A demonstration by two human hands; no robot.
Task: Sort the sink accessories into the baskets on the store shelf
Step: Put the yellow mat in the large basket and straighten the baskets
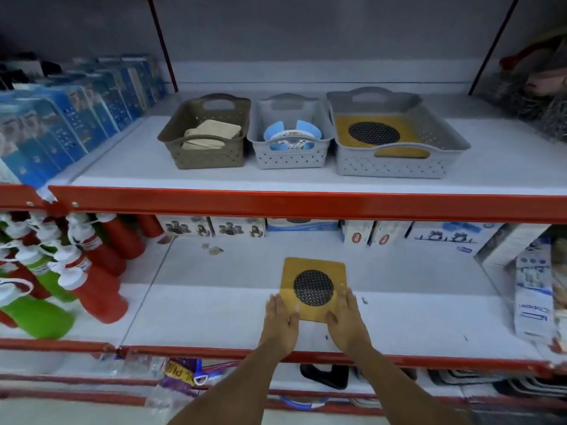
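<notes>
A yellow card-backed sink strainer [313, 288], a flat square pack with a round black mesh disc in its middle, lies on the lower shelf [214, 314] near the front edge. It looks light, thin and fairly stiff, with a smooth face that could slip; the near corners and side edges are the natural place to pinch it, keeping off the mesh. The left hand [280, 322] lies flat with fingers spread on the near left corner, and the right hand [346, 320] likewise on the near right corner. Both touch the card, open, with no grip closed on it yet as far as I can tell.

On the upper shelf [214, 176] stand three baskets side by side: a brown basket [208, 157] holding beige pads, a small grey basket [291, 157] with blue and white pieces, and a large grey basket [392, 167] already holding a matching yellow strainer, the likely destination. The red shelf rail [306, 207] lies between the card and the baskets, so the lift must clear it. Red and green bottles [92, 280] stand well to the left, boxes [527, 296] to the right.
</notes>
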